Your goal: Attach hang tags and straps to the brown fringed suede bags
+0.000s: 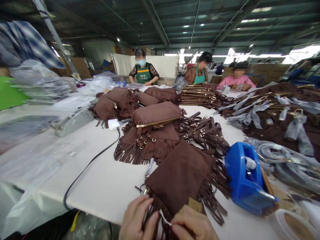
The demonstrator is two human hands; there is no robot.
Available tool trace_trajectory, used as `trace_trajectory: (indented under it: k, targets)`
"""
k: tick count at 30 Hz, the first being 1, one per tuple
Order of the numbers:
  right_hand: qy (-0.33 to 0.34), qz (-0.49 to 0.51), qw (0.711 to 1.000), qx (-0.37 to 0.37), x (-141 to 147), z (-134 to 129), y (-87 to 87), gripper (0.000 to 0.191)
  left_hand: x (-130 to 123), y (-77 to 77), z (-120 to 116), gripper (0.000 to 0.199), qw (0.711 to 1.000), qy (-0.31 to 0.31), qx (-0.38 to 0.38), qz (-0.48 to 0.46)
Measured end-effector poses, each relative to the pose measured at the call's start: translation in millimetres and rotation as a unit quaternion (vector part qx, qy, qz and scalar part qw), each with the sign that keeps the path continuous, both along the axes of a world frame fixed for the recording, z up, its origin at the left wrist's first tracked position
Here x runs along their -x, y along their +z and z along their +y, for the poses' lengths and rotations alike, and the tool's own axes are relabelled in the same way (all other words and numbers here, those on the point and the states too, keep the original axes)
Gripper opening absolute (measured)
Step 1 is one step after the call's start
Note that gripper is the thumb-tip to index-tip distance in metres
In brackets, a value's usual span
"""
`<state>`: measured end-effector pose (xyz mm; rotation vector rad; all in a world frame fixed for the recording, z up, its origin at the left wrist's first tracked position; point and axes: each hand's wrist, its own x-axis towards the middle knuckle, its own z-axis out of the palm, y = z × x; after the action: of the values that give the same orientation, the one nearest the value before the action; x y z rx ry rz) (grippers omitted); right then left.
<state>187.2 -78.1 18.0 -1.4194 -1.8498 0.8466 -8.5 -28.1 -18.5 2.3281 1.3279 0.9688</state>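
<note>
A brown fringed bag (178,173) lies flat at the table's near edge, its fringe spread to the right. Over its near side, my left hand (138,218) pinches one end of a thin white string (165,218). The other end is between the fingertips of my right hand (191,225). A small tan card tag (195,204) shows just behind my right hand; whether the string joins it is hidden. By my left fingers is the bag's metal clasp (146,190), with a wrapped strip (149,167) beyond it.
Stacked fringed bags (157,115) lie ahead, straps (205,131) beside them. A blue tape dispenser (246,180) and a tape roll (291,225) stand right. A black cable (87,170) crosses the table on the left. Several people sit across the table.
</note>
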Motion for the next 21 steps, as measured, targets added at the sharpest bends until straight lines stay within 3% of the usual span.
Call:
trace_trajectory:
  k: [3, 5, 10, 15, 21]
  targets:
    - [-0.024, -0.009, 0.999, -0.023, 8.3, 2.5, -1.6, 0.02, 6.7, 3.4, 18.0, 0.032, 0.978, 0.114, 0.173, -0.002]
    - [-0.035, -0.007, 0.999, -0.036, 13.8, 4.1, -3.4, 0.018, -0.8, 7.8, 24.1, 0.03, 0.955, 0.134, 0.264, -0.01]
    - [-0.04, -0.016, 0.996, -0.074, 22.7, 10.6, -9.2, 0.016, -18.8, 20.5, 29.1, 0.023, 0.932, 0.14, 0.332, 0.035]
    - [-0.062, -0.035, 0.994, -0.087, 27.9, 17.4, -16.7, 0.018, -9.4, 30.9, 38.7, 0.016, 0.916, 0.104, 0.382, 0.064]
    - [-0.11, -0.058, 0.988, -0.09, 40.1, 27.4, -21.7, 0.022, 1.2, 22.4, 48.1, 0.008, 0.888, 0.063, 0.452, -0.059]
